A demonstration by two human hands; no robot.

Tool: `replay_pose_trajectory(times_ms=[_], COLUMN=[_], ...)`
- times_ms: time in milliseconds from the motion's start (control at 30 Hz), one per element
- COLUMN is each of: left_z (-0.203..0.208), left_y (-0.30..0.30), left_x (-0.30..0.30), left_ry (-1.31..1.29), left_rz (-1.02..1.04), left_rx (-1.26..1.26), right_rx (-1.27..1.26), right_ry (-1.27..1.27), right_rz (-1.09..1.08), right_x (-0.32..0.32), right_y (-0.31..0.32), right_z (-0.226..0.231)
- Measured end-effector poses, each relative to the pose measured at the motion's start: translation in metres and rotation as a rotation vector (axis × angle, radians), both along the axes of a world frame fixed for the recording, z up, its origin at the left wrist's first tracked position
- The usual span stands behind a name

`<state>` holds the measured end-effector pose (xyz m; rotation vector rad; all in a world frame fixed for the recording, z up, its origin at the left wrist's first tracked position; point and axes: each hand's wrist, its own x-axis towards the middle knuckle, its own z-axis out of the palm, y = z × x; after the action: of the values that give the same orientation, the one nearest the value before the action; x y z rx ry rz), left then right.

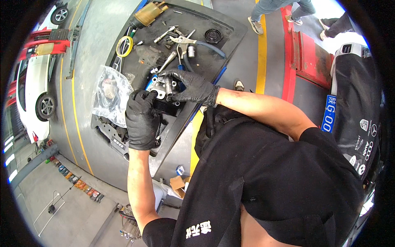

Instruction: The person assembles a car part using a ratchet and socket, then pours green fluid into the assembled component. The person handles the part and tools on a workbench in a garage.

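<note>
A silver cast-metal car part (159, 91) with several round bolt holes sits over the near part of the black tray-topped cart (236, 31). My left hand (142, 119), in a black glove, is closed on its left edge with the fingertips at a flange. From the right, my right hand (194, 87), gloved the same way, grips the part's other side, thumb and fingers around a short metal cylinder (168, 87). A dark ribbed piece shows just below the part. My palms hide much of what lies beneath.
Beyond my hands lie pliers (193, 42), a socket (191, 51), a ratchet (166, 33), a black round cap (212, 36) and yellow tape (124, 46). A clear plastic bag (109, 92) hangs over the cart's left edge. A covered car (354, 99) stands at right.
</note>
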<state>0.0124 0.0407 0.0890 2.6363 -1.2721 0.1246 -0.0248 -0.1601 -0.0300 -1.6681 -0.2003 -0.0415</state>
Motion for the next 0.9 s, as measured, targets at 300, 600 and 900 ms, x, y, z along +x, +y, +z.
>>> replay_pose_trajectory(times_ms=[300, 600, 900], left_z=[-0.017, -0.009, -0.012], left_y=[0.012, -0.002, -0.008], left_x=[0.029, 0.065, 0.086], left_ry=[0.603, 1.100, 1.137], left_rz=[0.343, 0.476, 0.507], left_rx=[-0.233, -0.224, -0.010], right_rx=[-0.012, 0.049, 0.023], right_ry=[-0.026, -0.012, -0.047], right_rz=[0.002, 0.025, -0.015], right_x=[-0.004, -0.004, -0.003], right_y=[0.000, 0.001, 0.001], right_z=[0.000, 0.002, -0.005])
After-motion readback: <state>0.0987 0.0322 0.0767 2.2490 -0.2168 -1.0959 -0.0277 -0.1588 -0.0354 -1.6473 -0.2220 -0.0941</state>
